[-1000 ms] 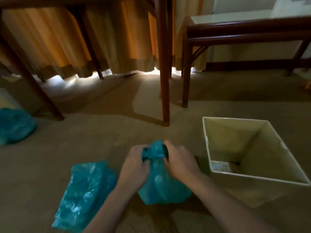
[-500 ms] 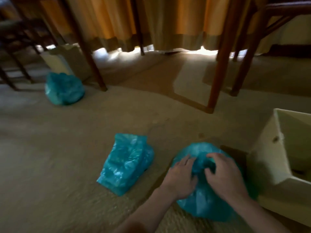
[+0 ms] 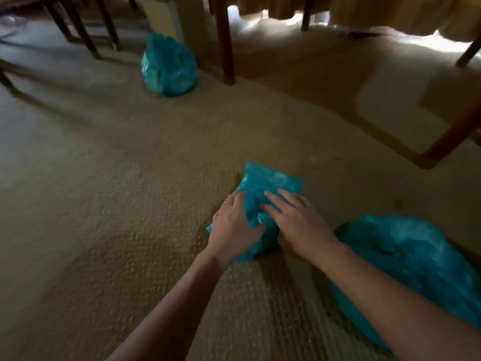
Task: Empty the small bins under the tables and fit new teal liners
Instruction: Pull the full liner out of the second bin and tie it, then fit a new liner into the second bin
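A flat pack of teal liners [image 3: 270, 183] lies on the carpet in the middle of the head view. My left hand [image 3: 234, 227] lies over its left edge and grips a bunched fold of the plastic. My right hand [image 3: 296, 222] rests on top of the pack with its fingers straight; its thumb is hidden. A filled teal bag [image 3: 411, 256] sits on the floor just right of my right forearm. A second filled teal bag [image 3: 169, 66] stands far off at the upper left, in front of a cream bin [image 3: 166, 14].
Dark wooden table and chair legs [image 3: 225, 40] stand across the back, and another slanted leg [image 3: 453, 136] crosses the right side. Orange curtains [image 3: 390, 11] hang at the top right with light beneath them. Beige carpet [image 3: 117, 204] spreads to the left.
Both hands left the filled bag and moved left onto the pack of liners. The view swung left, so the cream bin on the right is out of sight.
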